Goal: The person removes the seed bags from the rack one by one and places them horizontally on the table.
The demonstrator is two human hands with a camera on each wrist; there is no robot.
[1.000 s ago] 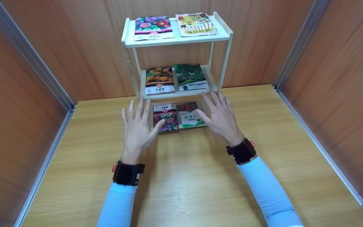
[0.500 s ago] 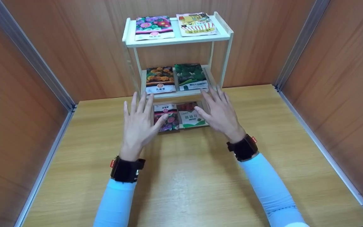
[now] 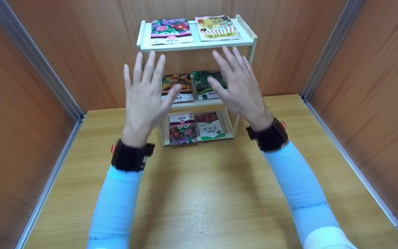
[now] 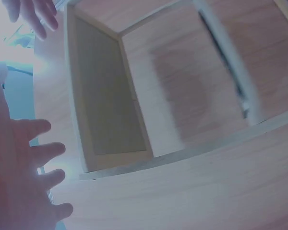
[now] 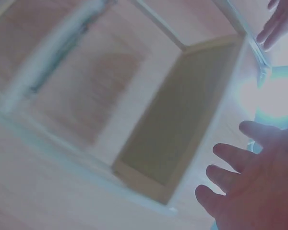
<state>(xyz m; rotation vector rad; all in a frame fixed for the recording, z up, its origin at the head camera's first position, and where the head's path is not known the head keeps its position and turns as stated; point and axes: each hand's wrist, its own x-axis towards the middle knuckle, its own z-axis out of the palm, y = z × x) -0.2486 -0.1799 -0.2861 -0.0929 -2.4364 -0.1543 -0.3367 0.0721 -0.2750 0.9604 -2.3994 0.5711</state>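
My left hand [image 3: 145, 100] is raised in front of the left side of a pale three-tier rack [image 3: 199, 46], palm away, fingers spread and straight. On the right side my right hand [image 3: 242, 90] is held the same way. Neither holds anything. Behind the fingers, the middle tier carries a seed packet with orange flowers [image 3: 176, 82] and a dark green packet [image 3: 204, 93], both partly hidden. Up top lie a pink-and-purple flower packet [image 3: 171, 31] and a yellow-and-white packet [image 3: 217, 28]. The bottom tier bears a purple flower packet [image 3: 182, 129] and a white-and-green packet [image 3: 210, 127].
The rack stands on a wooden table [image 3: 199, 193] near the wood-grain back wall [image 3: 102, 52]. Side walls [image 3: 375, 86] enclose the table left and right. Both wrist views show the rack's frame [image 4: 115, 168] at an angle, blurred in the right one.
Both hands have risen from near the bottom and middle tiers to between the middle and top tiers, uncovering the lower packets. The packets stay in place on the rack.
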